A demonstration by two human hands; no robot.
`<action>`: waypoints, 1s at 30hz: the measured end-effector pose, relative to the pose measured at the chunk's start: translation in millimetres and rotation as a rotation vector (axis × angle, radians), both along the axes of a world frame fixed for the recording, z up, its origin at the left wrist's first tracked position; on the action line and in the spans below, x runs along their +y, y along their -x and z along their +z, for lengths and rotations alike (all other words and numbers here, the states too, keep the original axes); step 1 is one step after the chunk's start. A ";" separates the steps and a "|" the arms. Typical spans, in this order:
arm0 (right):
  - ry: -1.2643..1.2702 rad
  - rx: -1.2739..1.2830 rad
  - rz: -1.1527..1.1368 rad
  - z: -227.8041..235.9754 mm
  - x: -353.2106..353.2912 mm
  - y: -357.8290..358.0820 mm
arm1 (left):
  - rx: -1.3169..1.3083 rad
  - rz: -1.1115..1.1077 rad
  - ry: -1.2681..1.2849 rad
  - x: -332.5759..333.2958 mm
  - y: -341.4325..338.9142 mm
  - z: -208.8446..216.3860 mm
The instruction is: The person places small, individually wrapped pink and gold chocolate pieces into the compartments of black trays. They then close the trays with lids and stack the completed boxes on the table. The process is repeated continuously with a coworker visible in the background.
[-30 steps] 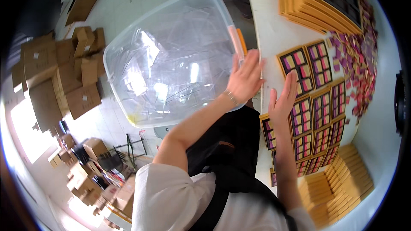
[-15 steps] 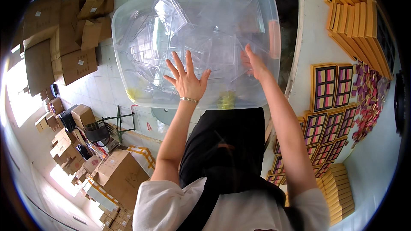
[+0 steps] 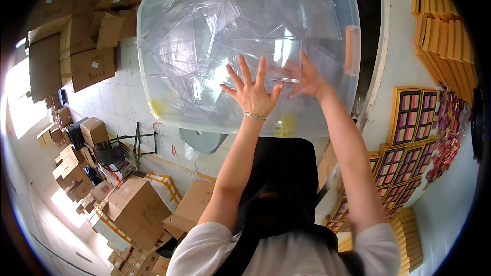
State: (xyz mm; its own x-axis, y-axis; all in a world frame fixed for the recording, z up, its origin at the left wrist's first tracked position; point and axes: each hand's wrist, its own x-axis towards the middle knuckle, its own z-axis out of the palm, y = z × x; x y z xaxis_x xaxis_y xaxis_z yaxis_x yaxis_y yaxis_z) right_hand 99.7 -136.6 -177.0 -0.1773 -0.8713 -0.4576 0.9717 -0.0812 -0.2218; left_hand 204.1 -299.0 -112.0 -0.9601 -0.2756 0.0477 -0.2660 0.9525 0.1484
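Note:
A large translucent plastic tub (image 3: 144, 79) holds a loose heap of thin, clear plastic box covers. My left hand (image 3: 254, 93) is open over the near side of the heap, fingers spread, with a bracelet at the wrist. Whether its fingertips touch a cover is hard to tell. To the right, my right hand (image 3: 308, 75) grips the right edge of a clear plastic cover (image 3: 263, 46). Its fingers show through the plastic, and its thumb points up along the edge. Glare blurs the outlines of many pieces.
Brown cartons (image 3: 89, 69) are stacked at the left, with more boxes (image 3: 134, 199) below. Yellow-edged trays with pink and purple compartments (image 3: 408, 117) are laid out at the right, near stacked yellow trays (image 3: 440, 36) and a heap of purple-red pieces (image 3: 450, 133). A grey round lid (image 3: 204, 140) lies below the tub.
Both hands have come closer together, the left shifting right. A clear cover now stands out in my right hand, its flat face catching light. The view has shifted slightly.

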 end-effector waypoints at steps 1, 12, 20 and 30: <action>0.094 -0.008 0.052 -0.9 -2.4 5.7 | -0.003 -0.003 0.032 1.1 2.0 -1.7; 0.028 -0.167 0.019 16.4 -37.1 7.7 | 0.106 0.041 0.017 -7.8 -4.8 22.9; -0.103 -0.047 -0.122 36.8 -59.8 -5.7 | 0.078 0.020 -0.001 -8.1 2.5 11.7; -0.262 0.232 -0.412 136.5 7.5 -25.0 | 0.296 -0.096 -0.173 53.1 -0.8 62.4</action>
